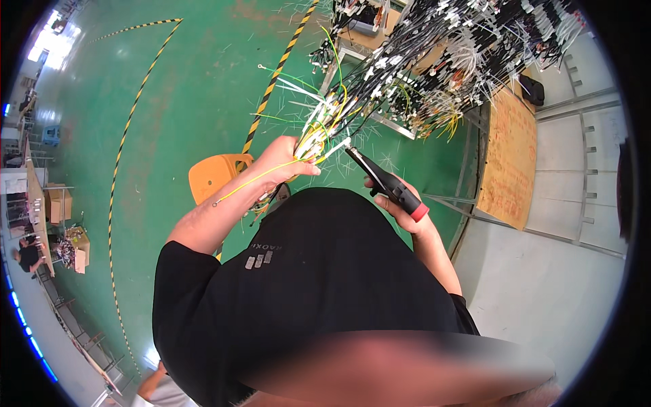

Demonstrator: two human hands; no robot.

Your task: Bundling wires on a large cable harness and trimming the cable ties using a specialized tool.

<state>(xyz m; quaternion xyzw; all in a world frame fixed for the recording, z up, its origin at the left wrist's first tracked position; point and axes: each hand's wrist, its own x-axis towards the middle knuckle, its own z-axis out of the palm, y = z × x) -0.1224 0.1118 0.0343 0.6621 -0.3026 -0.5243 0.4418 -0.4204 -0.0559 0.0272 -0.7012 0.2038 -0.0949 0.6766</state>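
My left hand (283, 161) is closed round a bundle of wires (317, 136), mostly white and yellow-green with some black strands. One yellow-green wire with a ring terminal trails back over my left forearm. In my right hand (405, 218) is a black cable tie gun (392, 187) with a red end, my fingers wrapped round its handle. The gun's nose points at the bundle and sits close to its right side, by a small white piece. Whether nose and bundle touch, I cannot tell.
A big heap of black cables (434, 57) with white connectors covers a bench ahead right. An orange stool (209, 180) stands left of my forearm. White cable tie offcuts litter the green floor. A wooden board (507, 159) is at right; another person (163, 390) is lower left.
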